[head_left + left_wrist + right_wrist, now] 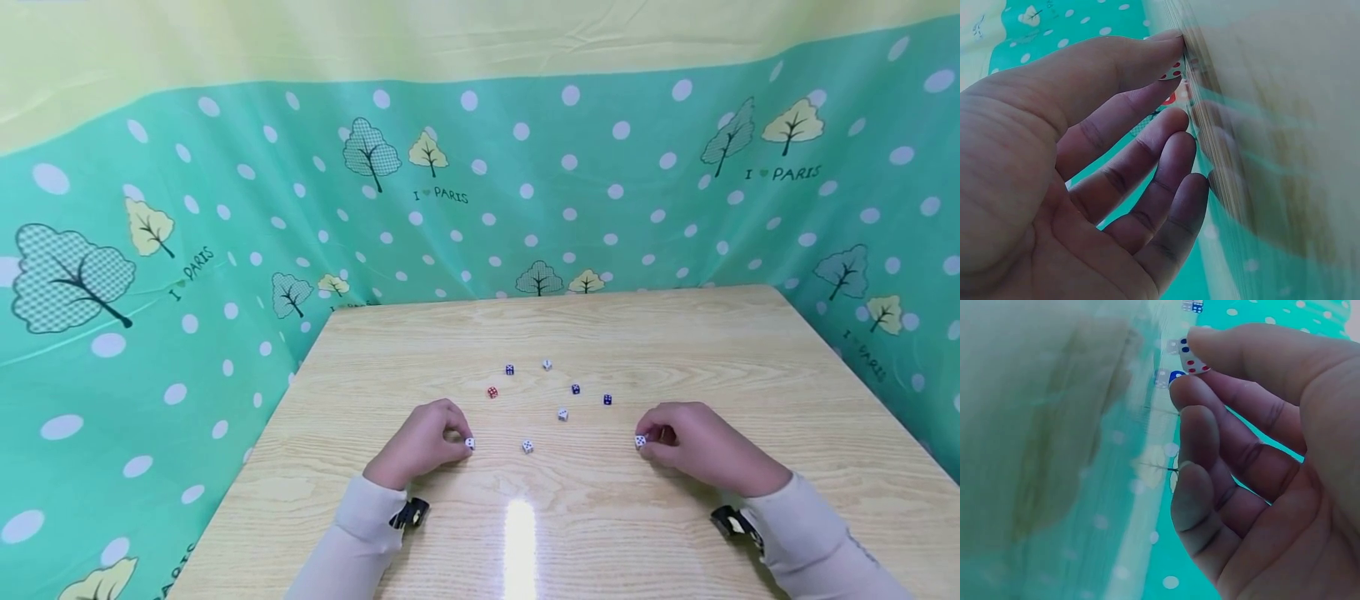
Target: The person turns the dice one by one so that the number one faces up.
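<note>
My left hand (pixel 424 443) pinches a white die (pixel 470 443) between thumb and index finger, low at the tabletop. In the left wrist view red pips show on that die (pixel 1174 72), mostly covered by the fingers, while the other fingers curve loosely beside the wood. To the right, my right hand (pixel 701 446) pinches another white die (pixel 641 442) by thumb and forefinger. Blue and red pips appear on this die (pixel 1192 359) in the right wrist view. Between the hands lies a white die (pixel 528 447), with a second white die (pixel 563 414) a little farther back.
Farther back on the wooden table (pixel 360 350) are a red die (pixel 492 392), a blue die (pixel 510 369), a white die (pixel 547 365) and two more blue dice (pixel 576 389) toward the right. A green dotted curtain (pixel 480 167) hangs around the table's back and sides.
</note>
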A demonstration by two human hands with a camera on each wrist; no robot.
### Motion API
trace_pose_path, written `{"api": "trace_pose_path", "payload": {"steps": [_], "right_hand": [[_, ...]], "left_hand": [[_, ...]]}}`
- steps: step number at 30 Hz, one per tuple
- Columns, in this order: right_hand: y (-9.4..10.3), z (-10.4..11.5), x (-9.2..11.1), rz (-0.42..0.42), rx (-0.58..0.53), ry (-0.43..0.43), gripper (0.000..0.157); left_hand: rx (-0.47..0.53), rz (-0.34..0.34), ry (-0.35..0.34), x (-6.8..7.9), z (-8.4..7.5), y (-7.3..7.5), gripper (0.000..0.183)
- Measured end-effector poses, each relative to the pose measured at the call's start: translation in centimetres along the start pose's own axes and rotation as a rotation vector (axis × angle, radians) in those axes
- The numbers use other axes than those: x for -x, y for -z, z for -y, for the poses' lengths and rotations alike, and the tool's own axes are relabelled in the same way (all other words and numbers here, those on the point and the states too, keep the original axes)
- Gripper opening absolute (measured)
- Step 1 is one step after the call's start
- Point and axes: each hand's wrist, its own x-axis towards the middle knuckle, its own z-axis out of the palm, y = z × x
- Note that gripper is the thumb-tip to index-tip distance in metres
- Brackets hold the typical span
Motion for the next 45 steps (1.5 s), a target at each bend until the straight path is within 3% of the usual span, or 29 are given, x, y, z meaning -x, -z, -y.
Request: {"api": "trace_pose_path", "payload": {"steps": [7, 29, 38, 45], "right_hand": [[-0.3, -0.6, -0.1, 0.053, -0.069, -0.029, 0.011], [-0.4, -0.7, -0.1, 0.075, -0.053, -0.019, 0.014], [-0.3, 0.2, 0.2, 0.018, 0.058, -0.013, 0.016], [-0.4, 0.8, 0.1, -0.005, 0.118, 0.041, 0.015]], "left_hand": [[-0.001, 0.0, -0.012, 0.0, 0.1, -0.1, 0.01], [0.006, 0.004, 0.002, 0.2, -0.2, 0.1, 0.01], [0.006, 0.004, 0.009, 0.2, -0.1, 0.0, 0.01], [0.007, 0.0, 0.007, 0.1, 0.0, 0.0, 0.011]]}}
